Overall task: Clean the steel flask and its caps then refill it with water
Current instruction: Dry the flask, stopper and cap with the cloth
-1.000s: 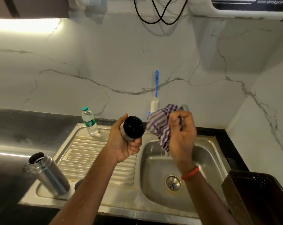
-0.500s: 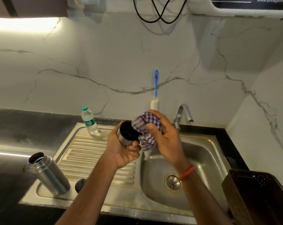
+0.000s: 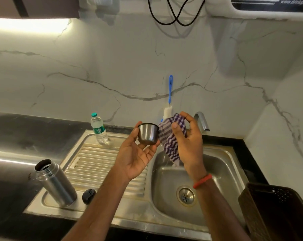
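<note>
1. Big picture first: the sink (image 3: 223, 173) sits right under the action, with its bowl to the right and the ribbed draining board to the left. Anything that slips here lands on hard steel, and I'd expect a bounce toward the drain.
2. The steel flask (image 3: 55, 183) stands open-mouthed at the near-left corner of the draining board, close to the dark bench (image 3: 11, 136) and well apart from both hands. The left forearm runs just to its right, so a careless swing of that arm could tip it over.
3. The right hand (image 3: 189, 140) pinches the checked cloth (image 3: 169, 138) between thumb and curled fingers, and a loose tail dangles toward the bowl. That tail may drag through the bowl and carry dirt back, or it could catch on the tap (image 3: 202, 121) just behind.
4. The left hand (image 3: 136, 153) is palm up, with only the thumb and fingertips around the steel cup cap (image 3: 148, 133), held above the bowl's left rim. It's a light hold. A firm push from the cloth could pop the cap out.
5. The black inner cap (image 3: 89, 195) lies just right of the flask's base, beside the forearm. It's small, so it's easily knocked or overlooked.
</note>
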The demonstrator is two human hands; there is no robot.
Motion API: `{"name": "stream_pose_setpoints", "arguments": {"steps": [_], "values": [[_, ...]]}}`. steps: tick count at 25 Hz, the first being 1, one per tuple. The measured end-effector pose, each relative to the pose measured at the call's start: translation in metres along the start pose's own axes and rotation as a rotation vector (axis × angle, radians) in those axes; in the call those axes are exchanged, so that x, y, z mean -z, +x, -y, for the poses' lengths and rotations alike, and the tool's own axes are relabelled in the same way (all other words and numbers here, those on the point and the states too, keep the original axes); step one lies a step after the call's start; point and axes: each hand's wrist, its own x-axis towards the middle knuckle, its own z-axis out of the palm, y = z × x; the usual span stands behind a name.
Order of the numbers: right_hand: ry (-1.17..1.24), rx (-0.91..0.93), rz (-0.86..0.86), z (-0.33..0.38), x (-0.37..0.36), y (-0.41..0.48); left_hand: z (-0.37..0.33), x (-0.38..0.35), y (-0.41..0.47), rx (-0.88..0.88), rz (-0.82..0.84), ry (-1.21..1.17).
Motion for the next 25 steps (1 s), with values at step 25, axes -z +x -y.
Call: {"name": "stream_pose_setpoints", "arguments": {"steps": [25], "values": [[0.406, -0.425, -0.061, -0.033, -0.016, -0.002, -0.022, 0.134, -0.028, -0.264, -0.490, 1.467]]}}
